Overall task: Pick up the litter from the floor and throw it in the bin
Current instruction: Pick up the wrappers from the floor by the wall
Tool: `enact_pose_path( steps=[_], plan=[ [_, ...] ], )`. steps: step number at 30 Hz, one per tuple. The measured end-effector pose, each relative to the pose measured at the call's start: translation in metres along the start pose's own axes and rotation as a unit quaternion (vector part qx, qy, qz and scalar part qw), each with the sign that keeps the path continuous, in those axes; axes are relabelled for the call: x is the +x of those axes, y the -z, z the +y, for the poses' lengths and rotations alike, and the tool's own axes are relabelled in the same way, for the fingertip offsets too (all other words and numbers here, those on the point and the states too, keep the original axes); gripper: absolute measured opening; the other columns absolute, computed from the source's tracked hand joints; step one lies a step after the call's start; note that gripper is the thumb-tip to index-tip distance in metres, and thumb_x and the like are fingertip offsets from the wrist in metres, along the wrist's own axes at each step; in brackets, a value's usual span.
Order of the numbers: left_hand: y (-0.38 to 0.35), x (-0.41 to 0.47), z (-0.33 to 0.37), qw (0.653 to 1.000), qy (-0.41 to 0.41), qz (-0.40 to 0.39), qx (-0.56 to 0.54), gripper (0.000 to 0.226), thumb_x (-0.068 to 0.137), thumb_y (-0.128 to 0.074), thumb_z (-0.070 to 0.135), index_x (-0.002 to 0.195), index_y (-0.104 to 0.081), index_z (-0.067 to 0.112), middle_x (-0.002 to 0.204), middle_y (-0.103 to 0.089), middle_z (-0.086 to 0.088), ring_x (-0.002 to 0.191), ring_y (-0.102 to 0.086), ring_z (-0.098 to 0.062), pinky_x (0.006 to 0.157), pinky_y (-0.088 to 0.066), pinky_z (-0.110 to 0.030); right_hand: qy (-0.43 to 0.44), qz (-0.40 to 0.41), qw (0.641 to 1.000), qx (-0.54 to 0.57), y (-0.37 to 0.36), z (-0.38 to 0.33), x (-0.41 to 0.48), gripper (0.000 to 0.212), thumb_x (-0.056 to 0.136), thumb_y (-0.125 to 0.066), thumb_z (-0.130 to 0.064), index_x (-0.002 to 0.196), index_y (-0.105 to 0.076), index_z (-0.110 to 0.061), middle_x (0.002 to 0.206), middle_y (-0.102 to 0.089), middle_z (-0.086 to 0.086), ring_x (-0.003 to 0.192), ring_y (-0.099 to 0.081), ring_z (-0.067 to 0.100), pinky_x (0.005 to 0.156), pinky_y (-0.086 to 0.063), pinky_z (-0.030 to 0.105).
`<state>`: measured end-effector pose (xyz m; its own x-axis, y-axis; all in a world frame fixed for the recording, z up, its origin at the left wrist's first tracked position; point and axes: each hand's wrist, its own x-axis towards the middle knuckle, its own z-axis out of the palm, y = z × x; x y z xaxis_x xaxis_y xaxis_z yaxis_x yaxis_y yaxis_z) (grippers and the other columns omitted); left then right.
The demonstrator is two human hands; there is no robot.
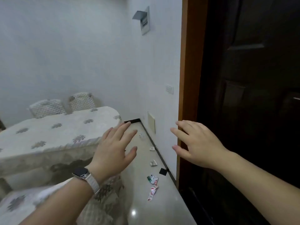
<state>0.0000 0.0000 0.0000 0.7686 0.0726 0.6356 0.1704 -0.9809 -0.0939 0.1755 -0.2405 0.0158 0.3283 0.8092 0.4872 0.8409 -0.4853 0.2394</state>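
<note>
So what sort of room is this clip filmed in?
Most likely a home dining room. A table under a flowered cloth stands by the wall with padded chairs behind it, a dark wooden door is on the right, and litter lies on the glossy tiled floor.

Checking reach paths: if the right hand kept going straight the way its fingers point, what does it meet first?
Probably the white wall beside the door frame. The right hand is open, fingers pointing forward-left at it, nothing in between. Depth is unclear from one view.

Dim, soft indoor light, a glare spot on the glossy floor (133,213), wide-angle bending at edges.
</note>
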Motion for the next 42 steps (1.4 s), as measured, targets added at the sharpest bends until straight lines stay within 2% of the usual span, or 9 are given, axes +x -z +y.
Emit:
enact_pose_path(
  steps=[10, 15, 20, 24, 27, 31, 34, 37, 42],
  plan=[
    [-0.086, 0.041, -0.062, 0.999, -0.021, -0.028, -0.038, 0.050, 0.088, -0.051, 0.044, 0.131, -0.058, 0.018, 0.140, -0.054, -0.011, 0.130, -0.049, -0.031, 0.104, -0.043, -0.050, 0.006, -0.025, 1.000, -0.003, -0.065, 0.007, 0.076, 0.059, 0.095, -0.035, -0.061, 0.138, -0.052, -0.025, 0.140, -0.055, 0.004, 0.129, -0.051, 0.025, 0.105, -0.040, 0.041],
    [-0.139, 0.046, -0.095, 0.996, -0.039, -0.053, -0.064, 0.049, 0.087, -0.053, 0.044, 0.128, -0.059, 0.019, 0.139, -0.055, -0.011, 0.129, -0.051, -0.031, 0.104, -0.044, -0.050, 0.009, -0.077, 0.997, 0.010, -0.119, -0.002, 0.099, 0.058, 0.095, -0.039, -0.060, 0.139, -0.051, -0.025, 0.142, -0.052, 0.004, 0.131, -0.048, 0.025, 0.109, -0.036, 0.041],
    [-0.195, 0.048, -0.132, 0.992, -0.016, -0.093, -0.087, 0.051, 0.085, -0.052, 0.045, 0.130, -0.058, 0.020, 0.139, -0.056, -0.010, 0.127, -0.053, -0.031, 0.102, -0.045, -0.049, -0.021, -0.131, 0.991, 0.011, -0.171, -0.009, 0.119, 0.058, 0.093, -0.038, -0.062, 0.138, -0.052, -0.028, 0.142, -0.053, 0.002, 0.132, -0.049, 0.024, 0.108, -0.032, 0.040],
    [-0.231, 0.058, -0.141, 0.988, -0.007, -0.118, -0.101, 0.051, 0.085, -0.051, 0.046, 0.129, -0.059, 0.021, 0.137, -0.057, -0.009, 0.126, -0.053, -0.030, 0.103, -0.045, -0.047, -0.018, -0.142, 0.989, 0.027, -0.201, 0.001, 0.135, 0.058, 0.093, -0.038, -0.060, 0.136, -0.054, -0.026, 0.140, -0.055, 0.004, 0.130, -0.051, 0.026, 0.107, -0.039, 0.043],
    [-0.263, 0.074, -0.139, 0.986, -0.020, -0.135, -0.094, 0.051, 0.085, -0.050, 0.047, 0.129, -0.057, 0.023, 0.138, -0.057, -0.008, 0.128, -0.053, -0.029, 0.104, -0.044, -0.046, 0.003, -0.134, 0.990, 0.035, -0.234, 0.019, 0.146, 0.057, 0.092, -0.042, -0.061, 0.135, -0.055, -0.026, 0.139, -0.055, 0.003, 0.129, -0.050, 0.024, 0.107, -0.036, 0.041],
    [-0.308, 0.104, -0.132, 0.983, 0.004, -0.161, -0.090, 0.052, 0.085, -0.048, 0.051, 0.132, -0.051, 0.028, 0.139, -0.056, -0.005, 0.128, -0.054, -0.027, 0.104, -0.043, -0.044, 0.030, -0.125, 0.991, 0.032, -0.293, 0.056, 0.160, 0.057, 0.088, -0.047, -0.061, 0.131, -0.059, -0.026, 0.135, -0.059, 0.004, 0.125, -0.055, 0.025, 0.105, -0.037, 0.040],
    [-0.339, 0.133, -0.117, 0.979, 0.030, -0.177, -0.091, 0.053, 0.087, -0.049, 0.051, 0.134, -0.052, 0.027, 0.142, -0.054, -0.005, 0.130, -0.051, -0.027, 0.105, -0.041, -0.043, 0.046, -0.117, 0.989, 0.071, -0.338, 0.093, 0.176, 0.055, 0.088, -0.048, -0.058, 0.130, -0.059, -0.024, 0.135, -0.059, 0.006, 0.125, -0.055, 0.026, 0.105, -0.041, 0.044],
    [-0.367, 0.163, -0.103, 0.976, 0.049, -0.194, -0.086, 0.052, 0.086, -0.052, 0.049, 0.132, -0.054, 0.025, 0.141, -0.054, -0.006, 0.130, -0.050, -0.028, 0.104, -0.043, -0.043, 0.056, -0.125, 0.986, 0.100, -0.374, 0.128, 0.198, 0.055, 0.087, -0.046, -0.058, 0.128, -0.059, -0.025, 0.133, -0.060, 0.006, 0.125, -0.054, 0.026, 0.107, -0.039, 0.042],
    [-0.407, 0.198, -0.093, 0.971, 0.080, -0.218, -0.063, 0.051, 0.083, -0.055, 0.046, 0.128, -0.060, 0.021, 0.139, -0.056, -0.008, 0.126, -0.054, -0.030, 0.102, -0.045, -0.044, 0.086, -0.136, 0.976, 0.144, -0.424, 0.177, 0.230, 0.056, 0.086, -0.045, -0.057, 0.127, -0.060, -0.022, 0.132, -0.060, 0.007, 0.123, -0.056, 0.027, 0.102, -0.044, 0.044]
  ],
)
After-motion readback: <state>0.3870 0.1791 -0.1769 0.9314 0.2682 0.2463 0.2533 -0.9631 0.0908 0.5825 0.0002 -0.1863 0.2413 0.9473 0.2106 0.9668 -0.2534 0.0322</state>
